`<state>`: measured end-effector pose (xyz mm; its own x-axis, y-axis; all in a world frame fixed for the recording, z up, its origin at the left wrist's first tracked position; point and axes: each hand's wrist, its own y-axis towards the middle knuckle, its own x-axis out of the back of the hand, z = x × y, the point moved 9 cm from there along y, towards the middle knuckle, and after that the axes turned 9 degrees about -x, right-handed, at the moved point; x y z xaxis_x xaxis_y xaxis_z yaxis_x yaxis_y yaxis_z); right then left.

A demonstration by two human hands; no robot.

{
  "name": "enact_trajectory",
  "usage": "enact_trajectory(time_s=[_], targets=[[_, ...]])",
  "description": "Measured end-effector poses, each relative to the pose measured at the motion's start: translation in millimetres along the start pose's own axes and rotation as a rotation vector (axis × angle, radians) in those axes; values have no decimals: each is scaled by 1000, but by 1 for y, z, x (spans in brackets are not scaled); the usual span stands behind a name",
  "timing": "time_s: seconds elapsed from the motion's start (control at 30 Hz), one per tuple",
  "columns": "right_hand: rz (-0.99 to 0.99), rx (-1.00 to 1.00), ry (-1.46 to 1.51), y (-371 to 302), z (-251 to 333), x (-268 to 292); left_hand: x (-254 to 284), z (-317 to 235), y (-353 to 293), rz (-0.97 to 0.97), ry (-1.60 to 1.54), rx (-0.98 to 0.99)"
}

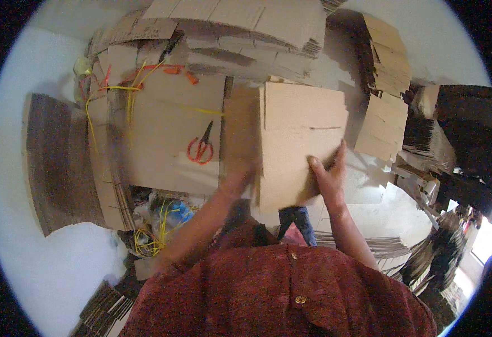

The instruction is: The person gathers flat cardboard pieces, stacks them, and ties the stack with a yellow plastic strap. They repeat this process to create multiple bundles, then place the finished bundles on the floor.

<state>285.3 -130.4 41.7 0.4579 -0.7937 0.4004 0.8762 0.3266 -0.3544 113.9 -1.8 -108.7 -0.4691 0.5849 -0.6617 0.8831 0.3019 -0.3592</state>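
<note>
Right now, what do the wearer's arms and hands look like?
Right hand: bare, no glove or watch visible. Left hand: bare too, but blurred, so finer details can't be told. Forearms uncovered. Shirt: dark red, round buttons in front.

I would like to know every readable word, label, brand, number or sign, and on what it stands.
No text can be read.
The cardboard sheets at the right hand and the red-handled scissors show no legible marking.
The blue item at lower left is too blurred to tell.
</note>
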Motion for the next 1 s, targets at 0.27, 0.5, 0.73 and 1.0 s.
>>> enact_trajectory(time_s=[0.27,0.5,0.73,1.0], targets=[[-146,2,-405,-10,-11,-55,49,-84,-14,-163,670,45],[-180,17,-532,-14,-9,-66,154,-37,15,-341,1132,-246],[-163,32,-332,-12,-24,-61,179,-5,65,-313,873,-61],[-46,3,-112,-9,-39,-49,169,-15,59,-429,394,42]])
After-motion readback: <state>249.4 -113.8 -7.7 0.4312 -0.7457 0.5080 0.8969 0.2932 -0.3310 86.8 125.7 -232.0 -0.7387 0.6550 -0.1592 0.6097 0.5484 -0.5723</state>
